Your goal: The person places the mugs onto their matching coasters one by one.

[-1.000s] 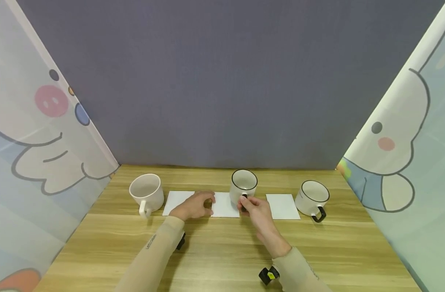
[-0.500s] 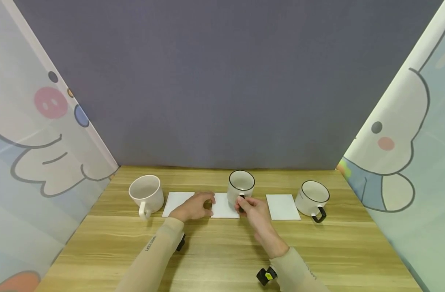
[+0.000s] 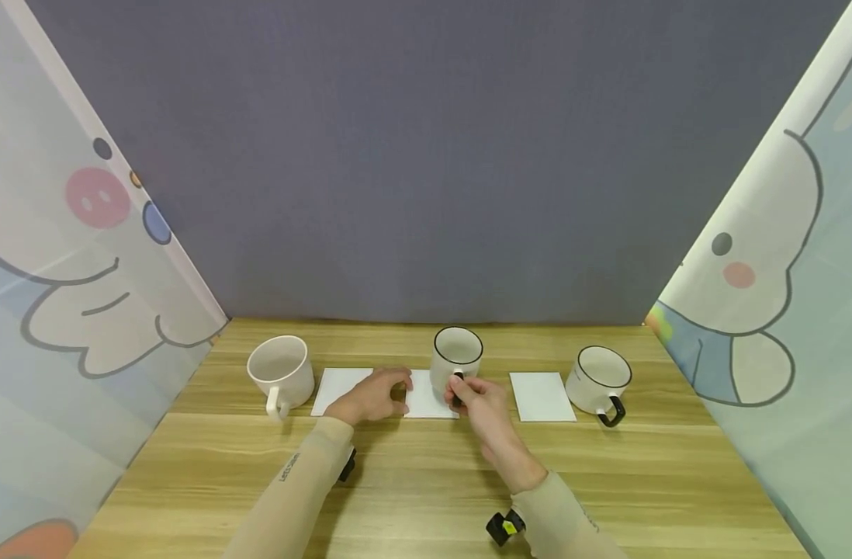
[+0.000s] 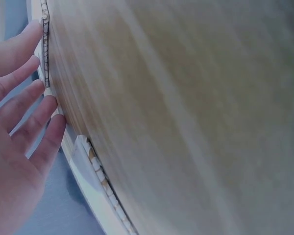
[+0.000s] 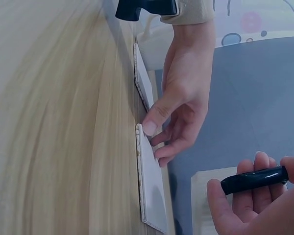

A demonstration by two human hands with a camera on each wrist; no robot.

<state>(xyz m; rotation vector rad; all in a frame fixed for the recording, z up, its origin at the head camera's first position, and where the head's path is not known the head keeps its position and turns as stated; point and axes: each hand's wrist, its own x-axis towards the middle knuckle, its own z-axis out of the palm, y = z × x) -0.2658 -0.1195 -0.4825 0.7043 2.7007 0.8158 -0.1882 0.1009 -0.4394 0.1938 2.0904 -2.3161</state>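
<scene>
My right hand [image 3: 487,411] pinches the black handle [image 5: 255,179] of a white mug with a black rim [image 3: 445,374]. The mug is upright over the right part of the middle white square coaster [image 3: 420,402]; whether its base touches the coaster cannot be made out. At that coaster's left edge, my left hand [image 3: 375,394] rests with its thumb and fingertips, fingers loosely bent and spread in the left wrist view. That hand partly covers a left white square coaster [image 3: 334,385]. A third white square coaster [image 3: 543,397] lies right of my right hand.
An all-white mug [image 3: 292,382] stands on the left, its handle toward me. Another white mug with black rim and handle [image 3: 592,388] stands on the right. A grey panel [image 3: 433,171] rises behind the wooden table [image 3: 412,489], with cartoon-printed sheets at both sides.
My right hand has shifted the mug slightly to the left over the middle coaster. The left hand, the coasters and the other two mugs stay put.
</scene>
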